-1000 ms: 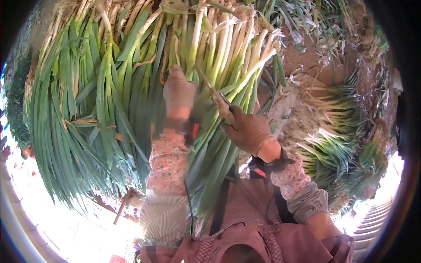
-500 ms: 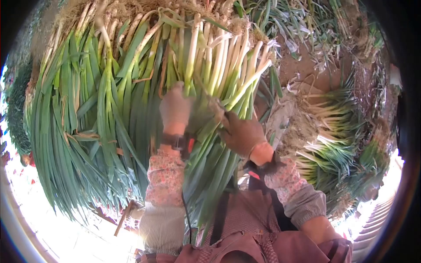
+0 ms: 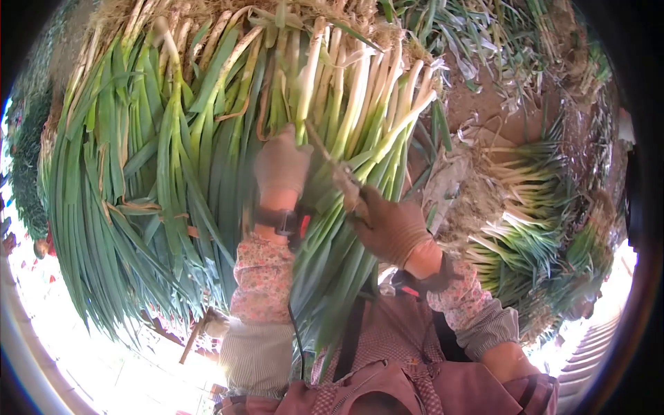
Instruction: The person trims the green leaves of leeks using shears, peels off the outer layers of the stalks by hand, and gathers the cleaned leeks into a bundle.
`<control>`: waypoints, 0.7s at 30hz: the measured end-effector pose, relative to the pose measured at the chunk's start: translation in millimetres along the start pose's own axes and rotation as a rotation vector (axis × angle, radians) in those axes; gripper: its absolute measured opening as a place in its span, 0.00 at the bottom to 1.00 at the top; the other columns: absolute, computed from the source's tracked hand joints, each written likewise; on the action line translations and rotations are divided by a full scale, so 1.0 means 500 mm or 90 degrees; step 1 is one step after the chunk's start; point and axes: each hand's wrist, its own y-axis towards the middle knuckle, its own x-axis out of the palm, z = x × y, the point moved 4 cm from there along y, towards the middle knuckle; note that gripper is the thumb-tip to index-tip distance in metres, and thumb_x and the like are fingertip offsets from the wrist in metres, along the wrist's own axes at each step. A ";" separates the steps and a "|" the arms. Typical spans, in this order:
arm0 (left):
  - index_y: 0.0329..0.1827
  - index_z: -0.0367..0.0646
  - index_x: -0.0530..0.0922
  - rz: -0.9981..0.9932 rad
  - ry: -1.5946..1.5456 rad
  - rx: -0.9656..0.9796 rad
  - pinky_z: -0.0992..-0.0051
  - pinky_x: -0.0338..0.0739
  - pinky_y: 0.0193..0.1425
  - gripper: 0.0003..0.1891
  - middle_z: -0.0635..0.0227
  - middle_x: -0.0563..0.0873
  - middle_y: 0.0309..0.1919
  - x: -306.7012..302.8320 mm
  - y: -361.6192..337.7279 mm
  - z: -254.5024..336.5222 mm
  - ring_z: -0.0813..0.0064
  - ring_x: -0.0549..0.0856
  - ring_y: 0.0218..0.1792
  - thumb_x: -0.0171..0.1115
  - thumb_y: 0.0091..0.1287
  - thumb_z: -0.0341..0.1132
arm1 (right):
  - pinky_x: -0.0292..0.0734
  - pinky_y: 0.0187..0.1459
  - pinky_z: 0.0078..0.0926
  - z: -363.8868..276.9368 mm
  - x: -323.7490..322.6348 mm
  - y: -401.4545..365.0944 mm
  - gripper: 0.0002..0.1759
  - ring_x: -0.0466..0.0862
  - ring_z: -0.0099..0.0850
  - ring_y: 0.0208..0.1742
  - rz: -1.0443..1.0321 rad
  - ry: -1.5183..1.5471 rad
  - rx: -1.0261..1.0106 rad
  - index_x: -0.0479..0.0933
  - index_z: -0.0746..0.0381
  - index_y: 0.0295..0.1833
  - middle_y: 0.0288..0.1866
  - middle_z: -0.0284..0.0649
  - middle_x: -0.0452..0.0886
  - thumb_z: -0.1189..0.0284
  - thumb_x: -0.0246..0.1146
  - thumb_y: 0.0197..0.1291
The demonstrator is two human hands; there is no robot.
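Observation:
Big green onions (image 3: 166,159) lie side by side in a thick layer, white root ends at the top and long dark leaves toward me. My left hand (image 3: 281,162), gloved, is closed among the stalks, around the green part of a green onion (image 3: 312,66) whose white shaft rises above it. My gloved right hand (image 3: 393,225) is closed around the handle of a narrow knife (image 3: 344,177), its blade pointing up and left toward that stalk, just right of my left hand. Blur and leaves hide the fingertips of my left hand.
To the right, smaller green onions (image 3: 519,228) lie in a heap beside dried, soil-covered matter (image 3: 460,197). Loose leaves and scraps (image 3: 477,41) litter the brown ground at upper right. A wooden stick (image 3: 194,339) shows at lower left.
My right hand and the knife have moved slightly down and right, showing more of the blade. My left hand has shifted slightly right, still among the stalks. The view has shifted a little.

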 end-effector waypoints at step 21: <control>0.67 0.37 0.76 -0.038 -0.227 0.071 0.63 0.79 0.54 0.30 0.49 0.89 0.47 0.056 -0.027 -0.068 0.58 0.88 0.48 0.67 0.65 0.44 | 0.79 0.52 0.50 0.072 -0.089 0.262 0.26 0.85 0.52 0.50 0.042 -0.111 0.049 0.73 0.52 0.66 0.56 0.49 0.82 0.51 0.49 0.69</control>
